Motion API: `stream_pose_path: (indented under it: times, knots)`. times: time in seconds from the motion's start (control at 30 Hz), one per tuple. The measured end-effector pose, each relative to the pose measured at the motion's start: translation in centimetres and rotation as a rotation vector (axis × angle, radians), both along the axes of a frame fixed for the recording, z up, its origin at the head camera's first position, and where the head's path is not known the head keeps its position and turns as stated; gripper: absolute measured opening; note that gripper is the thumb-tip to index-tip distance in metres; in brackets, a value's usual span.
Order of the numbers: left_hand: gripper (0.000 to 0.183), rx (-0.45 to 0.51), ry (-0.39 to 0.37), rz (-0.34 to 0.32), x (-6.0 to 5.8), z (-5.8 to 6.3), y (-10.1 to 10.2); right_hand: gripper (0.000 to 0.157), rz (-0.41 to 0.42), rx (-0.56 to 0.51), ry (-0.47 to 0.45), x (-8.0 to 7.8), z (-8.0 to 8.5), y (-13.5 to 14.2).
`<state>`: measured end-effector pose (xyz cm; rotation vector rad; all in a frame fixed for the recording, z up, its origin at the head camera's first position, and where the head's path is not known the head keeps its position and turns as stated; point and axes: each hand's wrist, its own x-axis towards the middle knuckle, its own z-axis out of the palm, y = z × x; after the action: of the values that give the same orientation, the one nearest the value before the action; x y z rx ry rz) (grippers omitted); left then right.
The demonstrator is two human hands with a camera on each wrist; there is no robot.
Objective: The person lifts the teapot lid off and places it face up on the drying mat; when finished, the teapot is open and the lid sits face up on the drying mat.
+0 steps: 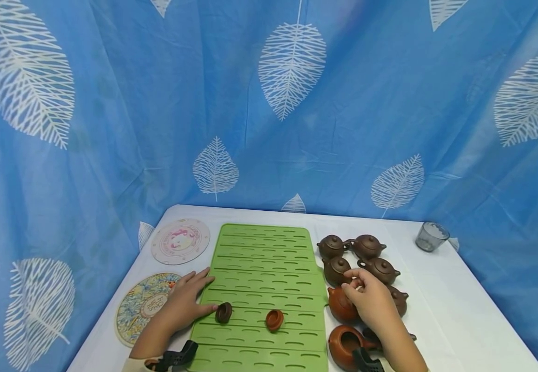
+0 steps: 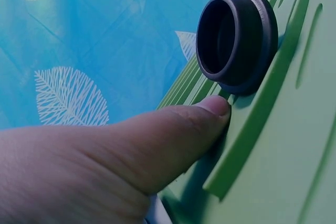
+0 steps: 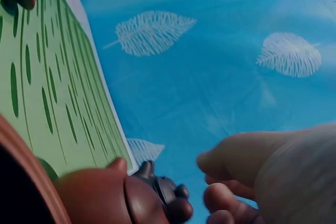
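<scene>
My left hand point(image 1: 186, 299) lies spread over the left edge of a green slatted mat point(image 1: 269, 279). Its thumb tip is beside a dark brown teapot lid point(image 2: 236, 40) set on edge. A reddish-brown lid point(image 1: 274, 320) rests farther right on the mat. Above a lidded reddish-brown teapot point(image 1: 340, 306) hovers my right hand point(image 1: 372, 298), thumb and fingers loosely bent. The right wrist view shows a small gap between those fingers and the lid knob point(image 3: 179, 211). Nearer the front stands a lidless reddish-brown teapot point(image 1: 338, 351), partly covered by the wrist strap.
Several dark brown teapots point(image 1: 367, 246) stand close together right of the mat. A clear glass point(image 1: 431, 236) is at the far right. Two round mats, one pink and white point(image 1: 162, 245), one patterned point(image 1: 126, 315), lie left. A blue leaf-print curtain point(image 1: 250, 103) rises behind the white table.
</scene>
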<state>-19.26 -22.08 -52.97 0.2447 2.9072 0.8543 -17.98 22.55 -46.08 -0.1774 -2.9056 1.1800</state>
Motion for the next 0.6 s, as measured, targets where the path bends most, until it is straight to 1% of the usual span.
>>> stream_pose_path:
  times: [0.13, 0.27, 0.37, 0.6]
  knots:
    - [0.078, 0.006, 0.003, 0.004, 0.0, 0.0, 0.0, 0.025, 0.065, 0.081, 0.001, 0.2, -0.2, 0.7]
    - [0.078, 0.005, 0.008, 0.001, 0.0, -0.1, -0.1, 0.018, 0.101, 0.118, -0.017, 0.4, -0.5, 1.1]
    - [0.078, -0.001, 0.01, -0.001, 0.0, -0.1, -0.1, 0.014, 0.104, 0.126, -0.031, 0.5, -0.7, 1.3]
    - [0.078, -0.008, 0.01, -0.008, 0.0, 0.0, 0.0, 0.015, 0.095, 0.109, -0.055, 0.7, -0.9, 1.4]
